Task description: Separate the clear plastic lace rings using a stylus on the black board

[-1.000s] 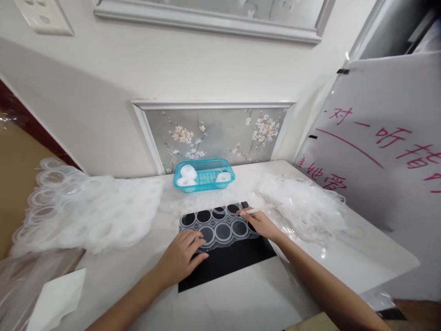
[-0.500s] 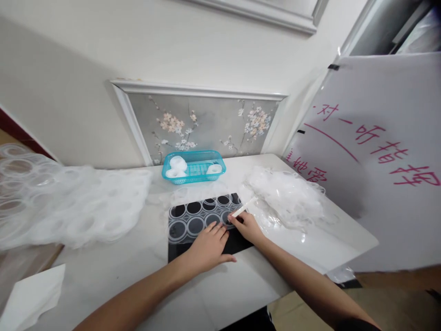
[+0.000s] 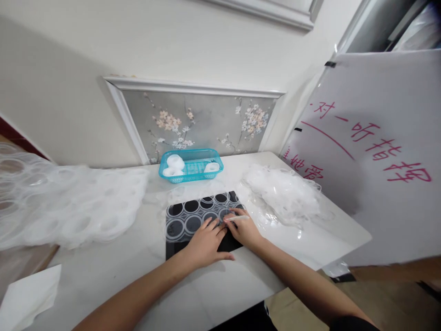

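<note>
White stick (image 3: 239,217) gripped by right hand (image 3: 247,232); left hand (image 3: 207,243) splayed flat on ringed sheet (image 3: 184,217)

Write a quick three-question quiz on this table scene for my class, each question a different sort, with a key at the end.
1. Multiple choice: what holds the thin white stick?
a) the left hand
b) the right hand
c) neither of the hands

2. True or false: the blue basket stands between the wall and the mat.

3. Fill in the missing word: the ringed sheet lies on a mat coloured ____.

Key: 1 b; 2 true; 3 black.
</note>
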The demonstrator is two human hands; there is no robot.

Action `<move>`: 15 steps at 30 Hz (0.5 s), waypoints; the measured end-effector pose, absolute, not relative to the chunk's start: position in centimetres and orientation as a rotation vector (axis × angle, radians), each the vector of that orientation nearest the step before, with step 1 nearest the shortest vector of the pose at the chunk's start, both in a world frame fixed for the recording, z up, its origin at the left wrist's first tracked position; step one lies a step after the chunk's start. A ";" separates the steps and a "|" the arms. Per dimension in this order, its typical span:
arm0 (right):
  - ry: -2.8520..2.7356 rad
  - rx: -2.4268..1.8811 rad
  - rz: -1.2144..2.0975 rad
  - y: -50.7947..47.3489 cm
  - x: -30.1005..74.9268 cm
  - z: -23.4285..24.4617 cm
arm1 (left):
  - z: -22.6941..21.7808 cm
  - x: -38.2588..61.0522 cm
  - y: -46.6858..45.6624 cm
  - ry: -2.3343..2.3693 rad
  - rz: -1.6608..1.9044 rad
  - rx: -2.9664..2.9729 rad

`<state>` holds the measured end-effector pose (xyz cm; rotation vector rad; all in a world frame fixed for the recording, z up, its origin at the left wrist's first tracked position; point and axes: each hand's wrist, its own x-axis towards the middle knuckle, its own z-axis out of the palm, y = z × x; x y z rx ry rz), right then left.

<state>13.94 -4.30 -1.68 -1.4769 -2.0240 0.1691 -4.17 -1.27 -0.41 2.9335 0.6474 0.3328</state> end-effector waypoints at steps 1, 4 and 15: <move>-2.078 -1.477 0.092 -4.4 13.8 -1.8 | -0.3 -4.1 -1.2 0.638 0.339 2.917; -2.165 -1.497 -0.087 -4.1 13.8 -2.0 | 0.1 -4.0 -0.9 0.611 0.362 2.878; -1.350 -1.555 -0.207 -1.5 18.1 0.2 | 0.5 -4.3 -0.9 0.629 0.174 2.829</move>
